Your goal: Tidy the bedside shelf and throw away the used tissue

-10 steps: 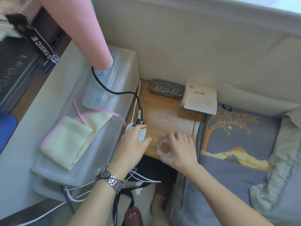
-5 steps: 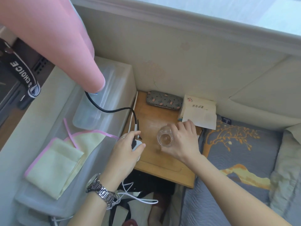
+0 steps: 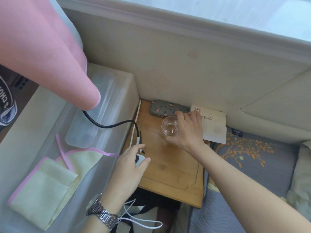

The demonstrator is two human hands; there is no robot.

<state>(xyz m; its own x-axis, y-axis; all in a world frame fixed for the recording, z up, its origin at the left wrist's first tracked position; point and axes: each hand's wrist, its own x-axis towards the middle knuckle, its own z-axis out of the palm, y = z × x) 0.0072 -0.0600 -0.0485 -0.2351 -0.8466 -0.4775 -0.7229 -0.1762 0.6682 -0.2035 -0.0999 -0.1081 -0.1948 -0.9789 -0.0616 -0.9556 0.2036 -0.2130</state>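
Note:
The wooden bedside shelf [image 3: 170, 172] sits between a plastic storage box and the bed. My right hand [image 3: 186, 130] grips a small clear glass [image 3: 169, 126] near the shelf's back, just in front of a grey patterned case [image 3: 166, 109]. A white tissue pack [image 3: 212, 125] lies at the back right corner, partly under my right hand. My left hand [image 3: 127, 169] rests at the shelf's left edge, closed on a white charger plug [image 3: 140, 161] with a black cable [image 3: 109, 125] and a white cable running from it.
A translucent storage box [image 3: 104, 105] stands to the left with a yellow cloth [image 3: 43, 184] trimmed in pink on its lid. A pink curtain [image 3: 43, 52] hangs over it. The bed with a grey patterned pillow [image 3: 252, 158] lies right. White cords [image 3: 141, 221] dangle below the shelf.
My right hand has carried the glass from the shelf's front edge toward the back, near the grey case. My left hand stays on the plug at the left edge.

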